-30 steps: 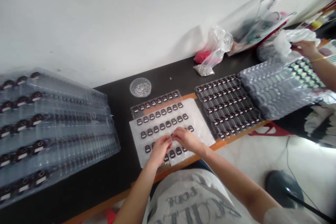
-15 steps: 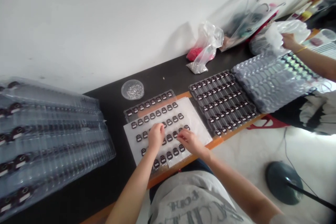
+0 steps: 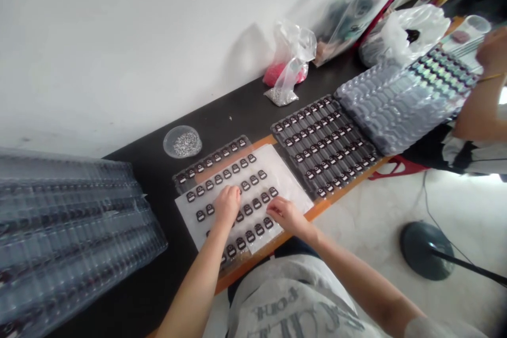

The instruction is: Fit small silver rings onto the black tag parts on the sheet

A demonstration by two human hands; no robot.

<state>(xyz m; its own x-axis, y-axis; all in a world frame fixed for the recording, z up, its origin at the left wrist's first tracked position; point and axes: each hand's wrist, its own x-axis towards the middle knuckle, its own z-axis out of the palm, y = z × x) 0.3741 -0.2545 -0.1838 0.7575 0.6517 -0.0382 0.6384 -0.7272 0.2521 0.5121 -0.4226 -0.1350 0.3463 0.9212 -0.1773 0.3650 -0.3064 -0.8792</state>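
Observation:
Rows of small dark padlock-shaped pieces [image 3: 227, 174] with white marks lie over a white sheet [image 3: 285, 169], which rests on a clear plastic tray [image 3: 176, 184]. Above the middle rows is my left hand [image 3: 228, 204], its fingers curled together; whatever they may grip is hidden. My right hand [image 3: 285, 214] hovers by the right end of the lower rows with thumb and fingertips pinched. Anything in that pinch is too small to make out. The two hands are apart from each other.
Stacked clear trays [image 3: 75, 237] stand at left. A round dish of small silvery bits [image 3: 182, 142] sits behind the sheet. To the right are a filled tray [image 3: 325, 145], empty-looking clear trays [image 3: 380, 100] and plastic bags [image 3: 287, 71]. A co-worker's arm [image 3: 483, 95] is at far right.
The view has shifted, so the table contents appear further left. My hands stay over the sheet, slightly further apart. The co-worker's hand has left the white bag and moved right.

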